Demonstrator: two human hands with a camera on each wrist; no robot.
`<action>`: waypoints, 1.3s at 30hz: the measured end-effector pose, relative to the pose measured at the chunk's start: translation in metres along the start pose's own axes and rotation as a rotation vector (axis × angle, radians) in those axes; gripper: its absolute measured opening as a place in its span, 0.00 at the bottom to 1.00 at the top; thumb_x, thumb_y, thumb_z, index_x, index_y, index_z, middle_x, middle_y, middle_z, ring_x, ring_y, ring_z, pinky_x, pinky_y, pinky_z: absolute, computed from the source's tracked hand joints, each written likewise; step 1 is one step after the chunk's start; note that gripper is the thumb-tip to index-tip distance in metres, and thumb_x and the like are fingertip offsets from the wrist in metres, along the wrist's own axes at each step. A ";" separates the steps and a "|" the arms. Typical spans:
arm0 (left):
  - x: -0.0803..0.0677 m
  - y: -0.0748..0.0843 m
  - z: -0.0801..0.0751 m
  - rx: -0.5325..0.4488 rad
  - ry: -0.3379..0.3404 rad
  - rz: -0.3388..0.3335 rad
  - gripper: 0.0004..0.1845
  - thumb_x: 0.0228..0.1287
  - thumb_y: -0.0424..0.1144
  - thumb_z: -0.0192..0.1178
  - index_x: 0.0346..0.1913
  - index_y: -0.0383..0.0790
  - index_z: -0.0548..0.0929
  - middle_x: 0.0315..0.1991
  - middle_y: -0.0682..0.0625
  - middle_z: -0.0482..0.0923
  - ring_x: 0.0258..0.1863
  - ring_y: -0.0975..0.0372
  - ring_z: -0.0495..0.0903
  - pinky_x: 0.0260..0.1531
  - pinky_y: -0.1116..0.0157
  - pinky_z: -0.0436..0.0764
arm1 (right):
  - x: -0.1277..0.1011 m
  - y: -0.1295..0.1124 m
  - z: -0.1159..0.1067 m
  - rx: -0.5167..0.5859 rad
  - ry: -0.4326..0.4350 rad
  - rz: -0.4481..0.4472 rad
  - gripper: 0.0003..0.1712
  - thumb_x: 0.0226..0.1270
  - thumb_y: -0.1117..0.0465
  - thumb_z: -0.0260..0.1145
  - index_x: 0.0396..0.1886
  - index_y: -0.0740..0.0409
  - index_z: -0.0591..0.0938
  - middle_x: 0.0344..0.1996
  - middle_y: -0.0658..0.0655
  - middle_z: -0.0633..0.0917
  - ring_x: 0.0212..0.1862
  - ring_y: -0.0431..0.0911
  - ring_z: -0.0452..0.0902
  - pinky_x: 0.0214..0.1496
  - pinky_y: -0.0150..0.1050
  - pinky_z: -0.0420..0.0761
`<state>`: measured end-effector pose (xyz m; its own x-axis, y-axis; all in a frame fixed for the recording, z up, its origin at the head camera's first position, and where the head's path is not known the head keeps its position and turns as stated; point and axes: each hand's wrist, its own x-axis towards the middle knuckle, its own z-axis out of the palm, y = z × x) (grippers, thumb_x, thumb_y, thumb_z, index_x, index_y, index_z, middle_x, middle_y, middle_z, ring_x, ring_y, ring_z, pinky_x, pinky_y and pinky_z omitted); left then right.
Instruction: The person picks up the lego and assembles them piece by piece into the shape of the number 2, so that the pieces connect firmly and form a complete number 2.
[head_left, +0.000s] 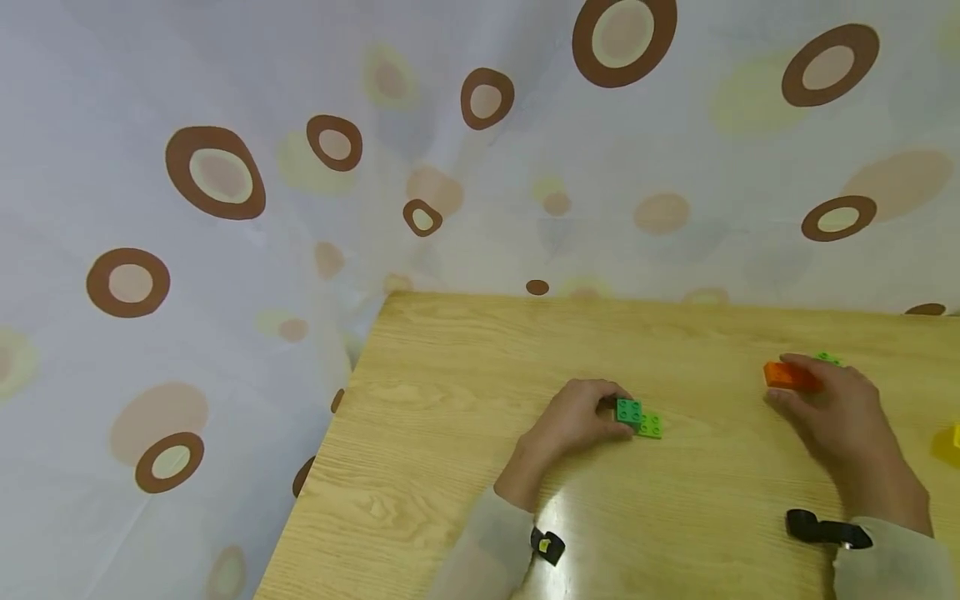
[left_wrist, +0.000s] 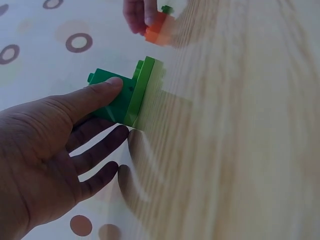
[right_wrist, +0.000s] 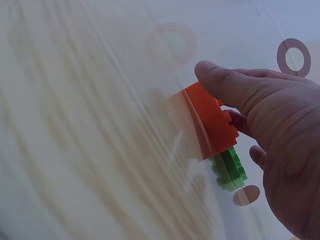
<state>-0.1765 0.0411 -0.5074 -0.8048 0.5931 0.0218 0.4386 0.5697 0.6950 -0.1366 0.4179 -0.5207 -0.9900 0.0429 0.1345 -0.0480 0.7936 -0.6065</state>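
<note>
My left hand (head_left: 609, 412) pinches a dark green brick (head_left: 628, 409) that sits on a light green plate (head_left: 652, 426) lying on the wooden table (head_left: 450, 400). The left wrist view has the thumb (left_wrist: 102, 90) laid on the dark green brick (left_wrist: 117, 102), the other fingers curled under it, and the light green plate (left_wrist: 143, 87) against the wood. To the right, my right hand (head_left: 786, 390) grips an orange brick (head_left: 787, 374) with thumb and fingers. A green brick (right_wrist: 230, 170) sits right beside the orange brick (right_wrist: 210, 120) in the right wrist view.
A yellow piece (head_left: 948, 442) lies at the table's right edge. A white curtain with brown rings (head_left: 217, 171) hangs behind and to the left of the table. Bare wood lies between the hands and along the near side.
</note>
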 end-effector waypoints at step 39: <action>0.000 -0.019 -0.006 -0.168 0.003 0.085 0.20 0.63 0.46 0.78 0.55 0.49 0.87 0.48 0.66 0.83 0.49 0.70 0.82 0.52 0.76 0.79 | 0.011 -0.090 0.036 0.200 0.016 -0.173 0.23 0.73 0.56 0.75 0.64 0.54 0.84 0.51 0.59 0.86 0.43 0.36 0.74 0.41 0.24 0.72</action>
<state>-0.1876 0.0271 -0.5156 -0.7687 0.6335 0.0877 0.4325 0.4140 0.8010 -0.1475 0.3250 -0.4927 -0.9626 -0.0715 0.2612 -0.2429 0.6542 -0.7162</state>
